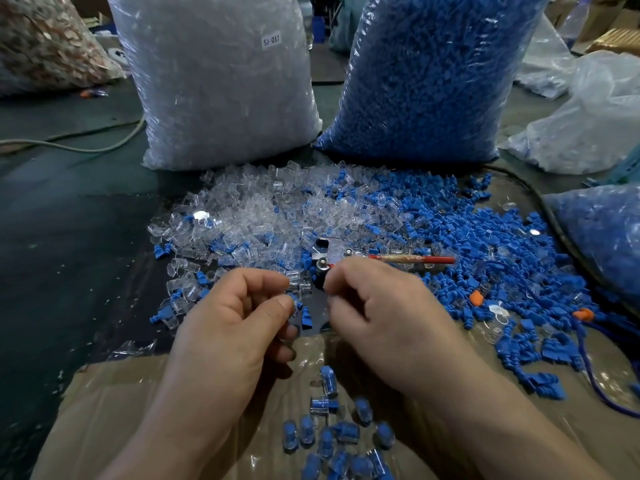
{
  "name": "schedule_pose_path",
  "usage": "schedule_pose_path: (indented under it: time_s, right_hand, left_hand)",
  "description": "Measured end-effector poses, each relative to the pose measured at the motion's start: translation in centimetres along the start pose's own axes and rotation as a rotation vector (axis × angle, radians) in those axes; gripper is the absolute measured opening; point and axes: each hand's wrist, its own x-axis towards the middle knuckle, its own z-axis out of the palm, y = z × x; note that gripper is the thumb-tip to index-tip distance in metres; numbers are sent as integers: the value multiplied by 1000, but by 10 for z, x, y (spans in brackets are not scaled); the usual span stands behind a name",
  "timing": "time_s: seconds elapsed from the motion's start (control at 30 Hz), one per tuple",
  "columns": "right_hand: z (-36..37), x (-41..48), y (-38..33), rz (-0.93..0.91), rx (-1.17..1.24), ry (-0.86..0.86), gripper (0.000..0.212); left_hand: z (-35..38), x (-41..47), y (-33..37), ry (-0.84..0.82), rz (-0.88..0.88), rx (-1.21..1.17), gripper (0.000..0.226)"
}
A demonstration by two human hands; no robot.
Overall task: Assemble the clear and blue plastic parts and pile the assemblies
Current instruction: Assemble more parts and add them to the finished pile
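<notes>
My left hand [239,317] pinches a clear plastic part [298,284] between thumb and forefinger, just above the work surface. My right hand [377,306] hovers beside it with curled fingers; what its fingertips hold is hidden. Loose clear parts [242,213] lie heaped ahead on the left, and loose blue parts [485,244] spread ahead on the right. A pile of finished assemblies [339,434], clear shells with blue inserts, lies on the cardboard [110,410] between my forearms.
A big bag of clear parts [221,81] and a big bag of blue parts [426,74] stand behind the heaps. A red-handled tool [381,259] lies among the parts just beyond my hands. More bags [595,112] sit at the right, a cable [69,143] at the left.
</notes>
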Motion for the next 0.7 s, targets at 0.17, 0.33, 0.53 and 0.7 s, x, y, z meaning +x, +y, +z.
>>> schedule_pose_path:
  time_s: [0.17, 0.33, 0.53, 0.7]
  right_hand:
    - [-4, -7, -7, 150, 477, 3, 18]
    - [1, -9, -8, 67, 438, 37, 26]
    - [6, -8, -11, -152, 114, 133, 22]
    - [6, -8, -12, -280, 13, 99, 17]
  left_hand:
    - [5, -3, 0, -22, -9, -12, 20]
    - [8, -4, 1, -3, 17, 25, 21]
    - [11, -7, 2, -3, 65, 107, 19]
    - [14, -11, 8, 24, 137, 179, 17]
